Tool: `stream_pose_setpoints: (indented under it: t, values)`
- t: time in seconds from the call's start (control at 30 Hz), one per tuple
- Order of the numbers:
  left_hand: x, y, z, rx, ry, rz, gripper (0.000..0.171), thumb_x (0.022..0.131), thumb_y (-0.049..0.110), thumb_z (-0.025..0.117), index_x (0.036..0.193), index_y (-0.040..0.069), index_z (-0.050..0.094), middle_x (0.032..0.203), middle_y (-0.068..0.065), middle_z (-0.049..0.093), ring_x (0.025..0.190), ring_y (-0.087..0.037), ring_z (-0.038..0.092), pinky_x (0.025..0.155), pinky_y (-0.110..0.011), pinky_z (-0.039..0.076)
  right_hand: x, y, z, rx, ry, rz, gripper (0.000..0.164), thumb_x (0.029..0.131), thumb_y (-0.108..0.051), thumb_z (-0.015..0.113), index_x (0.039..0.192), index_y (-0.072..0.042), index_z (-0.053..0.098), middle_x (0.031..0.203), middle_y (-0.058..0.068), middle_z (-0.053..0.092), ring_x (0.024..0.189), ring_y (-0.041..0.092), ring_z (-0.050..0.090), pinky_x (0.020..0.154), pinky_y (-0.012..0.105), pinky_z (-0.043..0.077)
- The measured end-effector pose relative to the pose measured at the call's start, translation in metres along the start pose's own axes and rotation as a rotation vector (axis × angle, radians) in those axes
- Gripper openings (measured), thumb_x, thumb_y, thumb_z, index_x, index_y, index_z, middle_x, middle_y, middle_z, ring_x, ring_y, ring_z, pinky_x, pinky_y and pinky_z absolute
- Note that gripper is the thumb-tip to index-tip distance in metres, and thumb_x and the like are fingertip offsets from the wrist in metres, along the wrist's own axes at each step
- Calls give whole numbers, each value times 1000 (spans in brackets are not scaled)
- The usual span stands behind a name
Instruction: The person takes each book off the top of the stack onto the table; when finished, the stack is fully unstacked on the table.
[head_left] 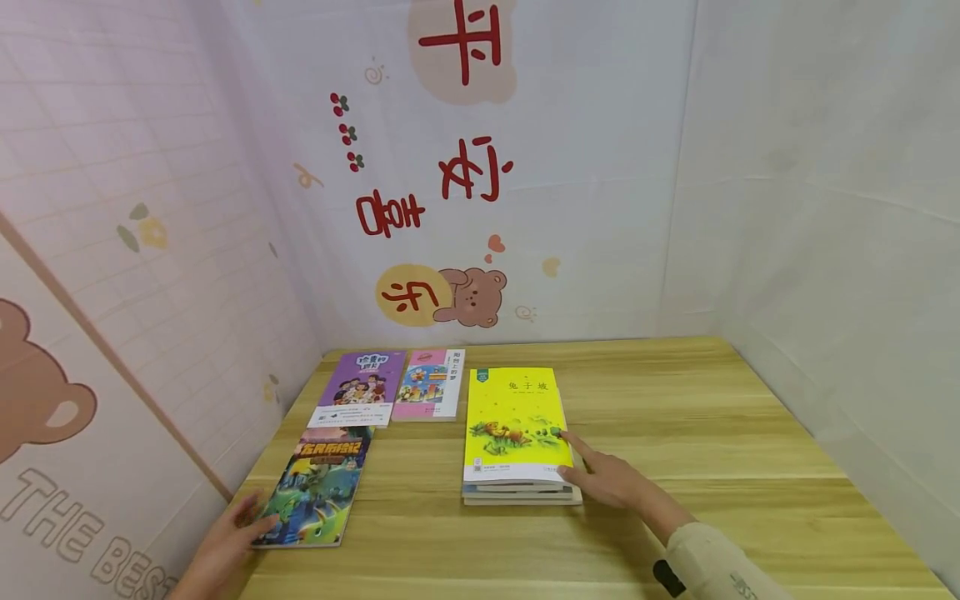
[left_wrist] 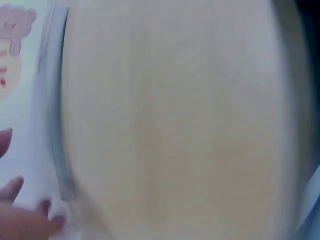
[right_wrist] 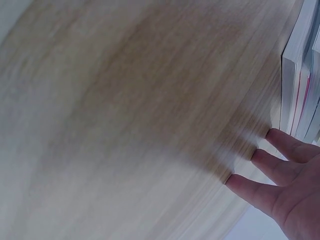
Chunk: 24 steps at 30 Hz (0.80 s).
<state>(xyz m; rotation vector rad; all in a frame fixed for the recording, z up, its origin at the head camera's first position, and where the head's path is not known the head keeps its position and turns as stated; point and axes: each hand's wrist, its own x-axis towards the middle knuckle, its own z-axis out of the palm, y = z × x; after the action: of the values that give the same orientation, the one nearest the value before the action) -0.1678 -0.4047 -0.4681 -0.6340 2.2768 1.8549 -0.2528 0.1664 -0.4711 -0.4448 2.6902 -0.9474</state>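
My left hand (head_left: 228, 533) is at the lower left edge of a colorful comic-style book (head_left: 318, 487), its thumb over the cover's corner. In the left wrist view the fingers (left_wrist: 25, 220) are blurred and spread apart. My right hand (head_left: 611, 479) lies along the right side of a stack of books topped by a yellow book (head_left: 517, 421). Its index finger and thumb reach the stack's right edge. Three straight fingertips touch the table beside the stacked pages (right_wrist: 292, 95) in the right wrist view.
A purple book (head_left: 363, 383) lies behind the comic-style book, touching or overlapping its top. Right of it is a pink and white book (head_left: 429, 387). Fabric-covered walls (head_left: 585, 208) with printed bears enclose the wooden table (head_left: 712, 450). A small black object (head_left: 667, 577) is by the right sleeve.
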Motion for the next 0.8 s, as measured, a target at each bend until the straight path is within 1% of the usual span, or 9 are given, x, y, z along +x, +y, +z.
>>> stream_pose_setpoints:
  t: [0.03,0.07,0.1,0.13,0.2,0.33,0.53,0.67,0.8]
  values:
    - [0,5,1,98,13,19,92,98,21,64,154,-6,-4,157,-36,-7,144,-52,6,113,-64,19,0,0,0,0,0,1,75,98,-56,51,159,-19,26,140,29,50,122,49,51,99,67,38]
    - [-1,11,3,182,31,38,91,98,26,64,155,-6,0,156,-36,-6,142,-55,-2,112,-66,16,-1,1,0,1,-1,1,75,98,-56,51,159,-19,26,140,30,50,123,49,51,99,68,37]
    - [0,15,4,249,37,53,90,99,31,63,155,-5,3,157,-36,-3,141,-57,0,110,-68,17,-1,1,0,4,-2,2,75,98,-56,51,159,-20,25,140,30,50,123,49,51,99,68,37]
    - [0,20,6,284,48,65,88,99,32,62,156,-4,6,157,-36,1,142,-56,2,110,-68,18,-1,2,0,5,-2,1,75,98,-56,51,159,-20,25,140,30,49,123,50,51,99,68,37]
    - [1,27,13,304,60,86,85,99,33,62,156,-5,11,157,-35,10,142,-54,7,112,-65,19,-1,2,1,8,-3,1,75,99,-56,50,159,-21,24,142,30,48,124,50,50,100,68,37]
    - [4,36,31,295,57,150,79,100,30,62,153,-8,18,153,-35,21,142,-51,18,113,-61,24,0,3,3,20,0,-4,76,99,-57,49,160,-21,22,144,30,45,126,52,47,101,69,35]
    - [11,47,60,266,32,245,66,101,19,59,152,-8,26,149,-33,34,136,-45,36,110,-53,35,-3,2,4,66,21,16,82,98,-57,51,161,-18,16,145,32,43,129,52,44,102,70,33]
    - [13,57,81,233,12,297,59,102,15,57,150,-6,31,147,-32,37,134,-43,40,107,-50,41,-4,2,5,100,36,29,84,97,-57,52,161,-18,14,144,32,45,128,53,45,100,71,34]
    - [15,65,103,202,-16,331,57,101,13,58,149,-5,34,144,-30,41,131,-42,44,103,-48,46,-3,3,6,100,57,23,80,98,-57,51,160,-17,18,148,29,42,131,51,42,102,70,32]
